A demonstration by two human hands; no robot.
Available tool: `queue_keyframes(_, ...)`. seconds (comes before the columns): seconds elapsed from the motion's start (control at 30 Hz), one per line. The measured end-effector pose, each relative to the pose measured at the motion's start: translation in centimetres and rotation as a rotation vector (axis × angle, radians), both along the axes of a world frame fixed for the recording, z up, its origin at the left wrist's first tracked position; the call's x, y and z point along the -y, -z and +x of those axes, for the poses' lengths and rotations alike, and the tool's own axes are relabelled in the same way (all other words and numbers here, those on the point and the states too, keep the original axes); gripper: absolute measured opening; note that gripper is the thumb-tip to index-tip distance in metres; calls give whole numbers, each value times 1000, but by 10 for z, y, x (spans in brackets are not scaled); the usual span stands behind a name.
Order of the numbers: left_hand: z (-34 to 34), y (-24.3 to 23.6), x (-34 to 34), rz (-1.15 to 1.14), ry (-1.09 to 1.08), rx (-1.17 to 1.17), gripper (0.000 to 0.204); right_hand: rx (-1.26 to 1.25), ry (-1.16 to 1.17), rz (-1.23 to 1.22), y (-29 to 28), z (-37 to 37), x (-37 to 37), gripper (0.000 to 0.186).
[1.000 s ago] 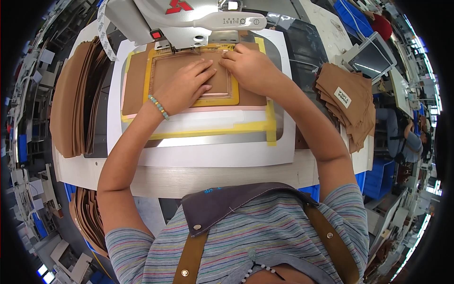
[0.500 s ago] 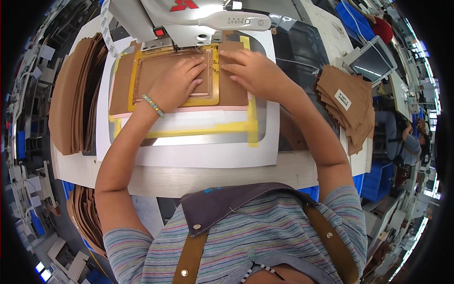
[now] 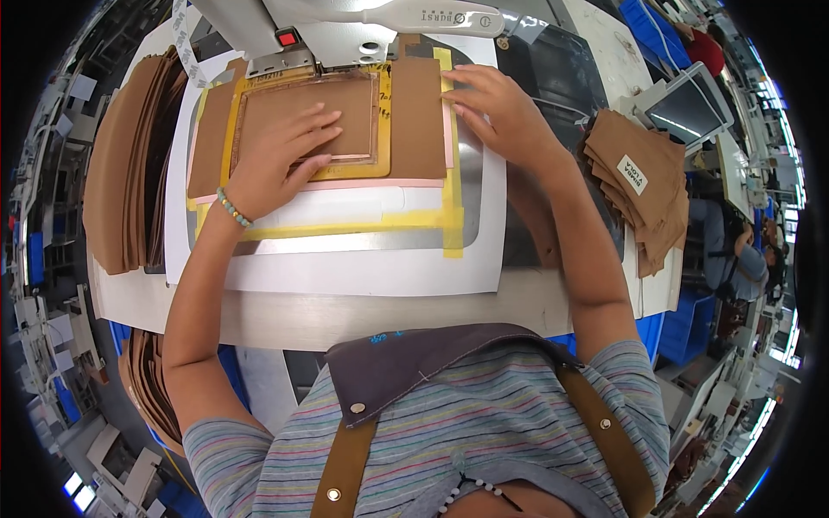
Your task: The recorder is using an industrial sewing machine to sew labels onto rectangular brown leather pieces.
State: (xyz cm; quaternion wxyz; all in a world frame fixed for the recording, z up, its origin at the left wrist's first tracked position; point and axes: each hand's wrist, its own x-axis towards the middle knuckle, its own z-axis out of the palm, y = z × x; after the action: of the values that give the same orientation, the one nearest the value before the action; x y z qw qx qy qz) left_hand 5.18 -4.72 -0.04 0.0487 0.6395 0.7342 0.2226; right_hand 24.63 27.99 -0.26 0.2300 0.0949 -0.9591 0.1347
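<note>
A flat brown panel [image 3: 418,121] lies under the head of a sewing machine [image 3: 337,39]. On the panel rests a yellow rectangular frame [image 3: 384,160], with brown material showing through its opening. My left hand [image 3: 281,164] is spread over the frame's lower left part, fingers stretched out and holding nothing. At the panel's right edge is my right hand [image 3: 509,121], its fingers extended to the left and apart; whether the fingertips touch the edge I cannot tell. Beneath the panel are a pink layer [image 3: 345,183] and a plate edged with yellow tape [image 3: 452,229].
A tall stack of brown panels [image 3: 129,164] stands at the left. To the right lies a pile of brown pieces [image 3: 643,181] with a white label, near a small screen [image 3: 678,108]. A white sheet [image 3: 371,272] spreads under the plate. Another person [image 3: 734,250] sits far right.
My left hand has slid left across the frame, uncovering more of its opening. My right hand has moved right, from the panel's surface to its right edge. The view has shifted slightly.
</note>
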Motion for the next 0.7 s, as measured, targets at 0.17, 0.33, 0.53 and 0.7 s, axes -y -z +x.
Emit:
queue_keyframes(0.17,8,2,4,-94,81,-55,59,12,-54,-18,2,-2,2,21)
queue_keyframes(0.33,0,2,-1,-94,136,-66,58,25,-69,-34,-2,-1,7,21)
queue_keyframes(0.53,-4,0,-3,-98,165,-72,61,36,-80,-22,0,-3,10,21)
queue_keyframes(0.7,-6,1,-4,-116,159,-120,56,53,-116,-49,-3,-5,22,20)
